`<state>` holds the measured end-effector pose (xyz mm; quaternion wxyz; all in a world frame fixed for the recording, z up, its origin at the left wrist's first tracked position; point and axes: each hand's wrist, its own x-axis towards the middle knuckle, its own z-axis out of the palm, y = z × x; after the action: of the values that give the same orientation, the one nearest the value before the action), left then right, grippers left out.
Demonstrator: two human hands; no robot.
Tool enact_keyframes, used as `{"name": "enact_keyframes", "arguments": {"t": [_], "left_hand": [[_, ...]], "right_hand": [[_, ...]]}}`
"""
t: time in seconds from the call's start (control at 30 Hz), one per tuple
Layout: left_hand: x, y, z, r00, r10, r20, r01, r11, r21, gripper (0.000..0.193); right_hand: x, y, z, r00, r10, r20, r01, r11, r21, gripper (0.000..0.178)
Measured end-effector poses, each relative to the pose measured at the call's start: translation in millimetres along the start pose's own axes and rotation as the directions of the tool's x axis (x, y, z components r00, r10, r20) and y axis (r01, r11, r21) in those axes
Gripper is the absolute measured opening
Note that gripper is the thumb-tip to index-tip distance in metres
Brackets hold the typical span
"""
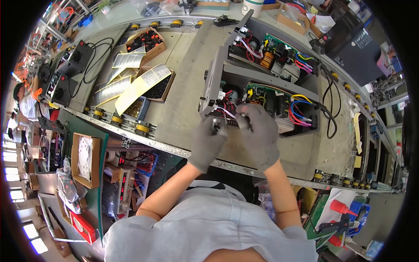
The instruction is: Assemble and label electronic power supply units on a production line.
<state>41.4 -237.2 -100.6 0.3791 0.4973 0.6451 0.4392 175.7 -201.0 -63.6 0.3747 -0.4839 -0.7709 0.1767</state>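
Two dark grey metal cases with their tops off stand side by side on the bench: a far case (274, 72) and a near case (212, 83). Inside the near one are a green circuit board (253, 92), red and white wires (224, 109), and a bundle of yellow, blue and red wires (299, 105) on the right. Both my hands wear grey gloves at its front edge. My left hand (208, 142) has its fingers curled in a pinch below the white wire. My right hand (258, 136) is closed beside it, fingertips by the red wires. Whatever either pinches is too small to make out.
Left on the bench lie yellow label sheets (142, 87) over a box of small black parts (162, 88), and a box of black and orange parts (150, 43). Black cables (332, 113) trail right of the cases. Rollers (117, 118) line the bench edge.
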Motion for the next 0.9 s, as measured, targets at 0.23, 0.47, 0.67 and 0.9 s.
{"name": "enact_keyframes", "arguments": {"t": [0.23, 0.47, 0.67, 0.9], "left_hand": [[7.1, -6.9, -8.7, 0.768, 0.639, -0.051, -0.6, 0.744, 0.294, 0.016], [19.0, -8.1, -8.7, 0.737, 0.673, 0.058, -0.654, 0.69, 0.31, 0.035], [16.6, 1.4, 8.6, 0.784, 0.611, -0.104, -0.574, 0.779, 0.252, 0.026], [17.5, 2.9, 15.6, 0.796, 0.585, -0.153, -0.541, 0.802, 0.251, 0.027]], "right_hand": [[8.0, -2.2, 8.9, 0.992, 0.102, -0.074, -0.082, 0.969, 0.235, 0.012], [14.9, -4.1, 5.5, 0.956, 0.285, 0.066, -0.281, 0.83, 0.482, 0.02], [14.5, -1.4, 3.0, 0.976, 0.209, 0.068, -0.215, 0.844, 0.491, 0.024], [10.9, 0.0, 5.1, 0.971, 0.235, 0.043, -0.219, 0.806, 0.549, 0.025]]}}
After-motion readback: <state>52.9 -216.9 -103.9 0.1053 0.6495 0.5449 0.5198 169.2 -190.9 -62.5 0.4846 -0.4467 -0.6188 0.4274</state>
